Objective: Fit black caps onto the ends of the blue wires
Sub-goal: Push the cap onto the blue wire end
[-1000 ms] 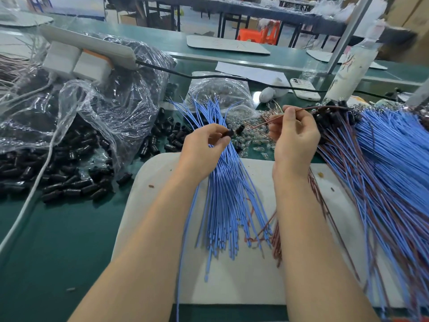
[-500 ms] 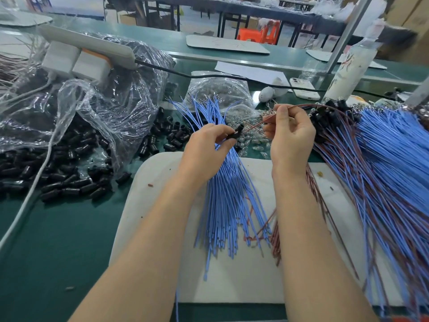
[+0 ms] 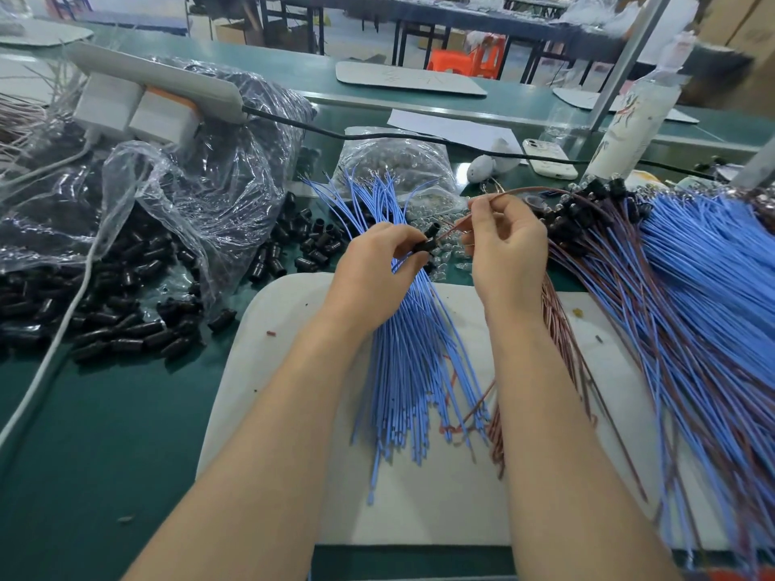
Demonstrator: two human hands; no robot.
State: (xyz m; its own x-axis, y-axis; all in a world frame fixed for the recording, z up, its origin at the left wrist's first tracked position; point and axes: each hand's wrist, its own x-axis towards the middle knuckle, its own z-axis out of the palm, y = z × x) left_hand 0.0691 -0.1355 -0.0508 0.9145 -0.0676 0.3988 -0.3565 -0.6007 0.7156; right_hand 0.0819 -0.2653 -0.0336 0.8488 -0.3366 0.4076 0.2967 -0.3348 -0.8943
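The left hand (image 3: 373, 278) has its fingers curled, pinching one black cap (image 3: 428, 240) between thumb and fingertips, just above the bundle of blue wires (image 3: 402, 371). Whether it also grips the bundle cannot be told. The cap's long axis tilts up and to the right, its open end facing the right hand (image 3: 507, 249). The right hand is half closed, its thumb and forefinger pinching a brown wire (image 3: 545, 189). From the pinch, one short stretch slants down-left to the cap's mouth. The rest arcs right toward the pile (image 3: 713, 287) of blue and brown wires, whose far ends carry dark caps.

The blue wires lie on a white mat (image 3: 293, 329), their long axis running from near the person away toward the far side of the bench. They fan out at both ends, the far tips pointing up and away.

Loose caps (image 3: 126, 329) are heaped on the green bench left of the mat, spilling from a clear bag (image 3: 209, 169). A white power strip (image 3: 167, 83) rests on top of that bag.

Little writing can be read. A white board (image 3: 407, 77) on the far bench bears faint scribbles, illegible. A white bottle (image 3: 629, 115) at the right shows red and black marks too blurred to read. A white phone (image 3: 549, 157) lies face down beside it, with no brand legible.
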